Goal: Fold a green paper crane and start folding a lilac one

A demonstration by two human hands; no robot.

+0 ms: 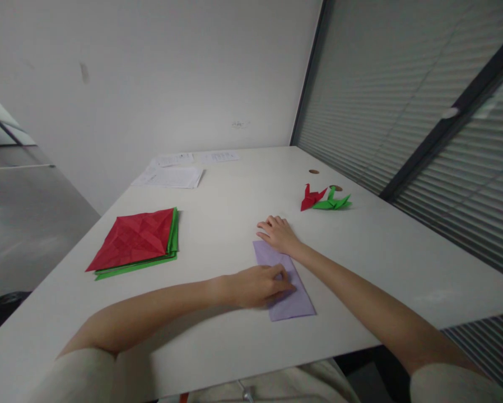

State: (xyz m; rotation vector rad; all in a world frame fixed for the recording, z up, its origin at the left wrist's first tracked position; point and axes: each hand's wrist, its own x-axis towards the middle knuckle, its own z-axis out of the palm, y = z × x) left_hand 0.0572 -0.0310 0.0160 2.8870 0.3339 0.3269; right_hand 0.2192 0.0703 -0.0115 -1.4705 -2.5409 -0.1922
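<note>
A sheet of purple paper (293,305), folded into a long strip, lies on the white table in front of me. My left hand (264,285) is across its middle, fingers curled in and fingertips pressed against the paper. At the strip's far end, my right hand (279,234) lies with its fingers outstretched and slightly apart, its palm side hiding part of the edge. Beyond it to the right stand a red origami crane (311,198) and a green origami crane (332,201), touching or nearly so.
A stack of creased red paper (140,238) over green paper (173,238) sits on the left of the table (218,224). Printed sheets (176,177) lie toward the back wall. Two round holes pierce the tabletop near the window blinds (361,123) at right.
</note>
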